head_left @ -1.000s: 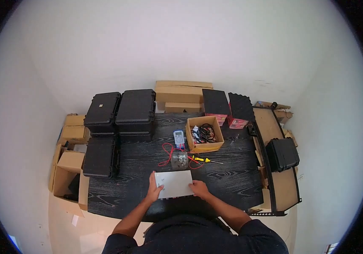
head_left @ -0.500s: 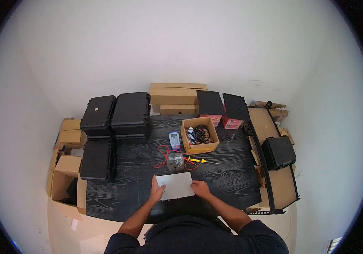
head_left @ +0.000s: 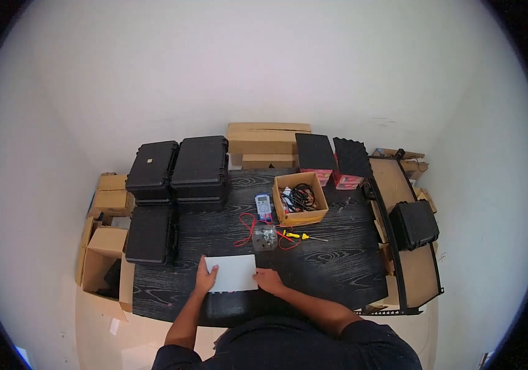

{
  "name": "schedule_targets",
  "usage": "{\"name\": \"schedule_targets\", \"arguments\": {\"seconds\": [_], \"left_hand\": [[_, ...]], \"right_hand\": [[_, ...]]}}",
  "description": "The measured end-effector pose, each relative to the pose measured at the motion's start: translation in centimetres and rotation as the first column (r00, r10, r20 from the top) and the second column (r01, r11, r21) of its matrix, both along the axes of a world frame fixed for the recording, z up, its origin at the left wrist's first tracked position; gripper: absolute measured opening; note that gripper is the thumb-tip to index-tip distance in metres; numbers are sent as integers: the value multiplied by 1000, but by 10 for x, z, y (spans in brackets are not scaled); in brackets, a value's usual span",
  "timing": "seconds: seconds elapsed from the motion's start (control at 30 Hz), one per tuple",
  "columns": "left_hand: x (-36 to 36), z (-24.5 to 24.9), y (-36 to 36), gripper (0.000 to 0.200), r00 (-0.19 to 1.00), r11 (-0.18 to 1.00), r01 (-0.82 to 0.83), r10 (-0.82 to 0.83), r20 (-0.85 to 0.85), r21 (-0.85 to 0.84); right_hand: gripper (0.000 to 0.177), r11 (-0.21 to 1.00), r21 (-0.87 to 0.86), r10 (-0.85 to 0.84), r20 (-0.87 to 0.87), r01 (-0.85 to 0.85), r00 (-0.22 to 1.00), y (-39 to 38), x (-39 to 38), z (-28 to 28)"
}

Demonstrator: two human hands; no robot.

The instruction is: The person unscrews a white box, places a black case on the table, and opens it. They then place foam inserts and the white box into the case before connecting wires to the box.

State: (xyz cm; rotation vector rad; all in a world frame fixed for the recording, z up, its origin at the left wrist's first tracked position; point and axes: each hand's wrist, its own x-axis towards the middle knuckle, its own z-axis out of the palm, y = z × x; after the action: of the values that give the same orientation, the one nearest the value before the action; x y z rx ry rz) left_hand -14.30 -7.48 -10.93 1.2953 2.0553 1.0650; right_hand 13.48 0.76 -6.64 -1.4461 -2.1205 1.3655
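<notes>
Head view: at lower centre, the left hand [head_left: 206, 279] and right hand [head_left: 268, 280] grip opposite edges of a white panel [head_left: 232, 273], fingers closed on it, above the black bench [head_left: 319, 271], below a clear container [head_left: 265, 237].

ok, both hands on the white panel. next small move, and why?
I'd probably ease the white panel back toward the body, level: left hand and right hand grip opposite edges, and the clear tray of small parts sits just beyond its far edge. Can't tell whether the panel touches the table.
</notes>
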Motion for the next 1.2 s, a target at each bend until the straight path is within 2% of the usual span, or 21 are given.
{"name": "schedule_targets", "arguments": {"seconds": [0.1, 0.2, 0.3, 0.4, 0.5, 0.6, 0.7, 0.73, 0.8, 0.83, 0.87, 0.9, 1.0, 1.1, 1.13, 1.17, 1.2], "left_hand": [[-19, -2, -4, 78, 1000, 1000, -14, 14, 3, -18], [-34, -4, -6, 77, 1000, 1000, 11, -11, -27, 18], [-43, -2, -7, 76, 999, 1000, 17, -17, -47, 8], [-52, 4, -4, 75, 996, 1000, 4, -5, -85, -9], [-58, 10, -4, 75, 996, 999, -20, 18, -86, -28], [-59, 16, -3, 75, 995, 999, -24, 19, -99, -44], [-55, 21, 0, 75, 998, 998, -39, 36, -60, -41], [-53, 22, 1, 75, 998, 998, -46, 44, -36, -40], [-47, 14, 2, 77, 966, 998, -54, 49, -253, -13], [-40, 11, 4, 78, 933, 998, -58, 55, -356, 3], [-24, 36, 7, 80, 943, 998, -52, 63, -328, 43], [-12, 45, 13, 80, 930, 997, 7, 21, -367, 73], [32, 68, 30, 74, 866, 962, 212, -105, -488, 171], [93, 86, 58, 69, 799, 880, 468, -384, -463, 78], [119, 92, 67, 69, 782, 854, 517, -442, -441, 61], [145, 99, 75, 68, 759, 824, 565, -499, -418, 44], [174, 105, 84, 67, 735, 791, 611, -553, -392, 30]], "right_hand": [[36, 997, -29, 72, 37, -70, 997, -3, -18, -9], [41, 998, 9, 61, -68, -60, 996, -8, -28, -19], [47, 994, 34, 104, -85, -101, 991, -9, -38, -27], [53, 993, -41, 107, -67, -110, 992, -10, -49, -23], [46, 994, -18, 104, -84, -106, 991, -9, -58, -14], [46, 988, 0, 155, -95, -156, 983, -6, -59, -7], [41, 975, 169, 176, -213, -142, 961, -7, -50, -42], [40, 989, -12, 140, -284, -149, 948, -6, -42, -57], [37, 915, -356, 29, -412, -190, 911, 3, -19, -76], [36, 893, -431, -52, -381, -128, 923, 3, -4, -59], [35, 862, -502, -131, -344, -64, 930, 1, 16, -32], [35, 822, -569, -208, -302, -1, 930, 3, 36, -9], [34, 829, -538, -347, -274, 156, 897, 14, 102, -7], [32, 851, -455, -429, -316, 261, 846, 32, 185, 21], [32, 864, -410, -445, -355, 291, 822, 38, 215, 31], [30, 842, -391, -500, -304, 372, 811, 44, 237, 79], [28, 865, -308, -493, -369, 397, 788, 55, 275, 75]]}}
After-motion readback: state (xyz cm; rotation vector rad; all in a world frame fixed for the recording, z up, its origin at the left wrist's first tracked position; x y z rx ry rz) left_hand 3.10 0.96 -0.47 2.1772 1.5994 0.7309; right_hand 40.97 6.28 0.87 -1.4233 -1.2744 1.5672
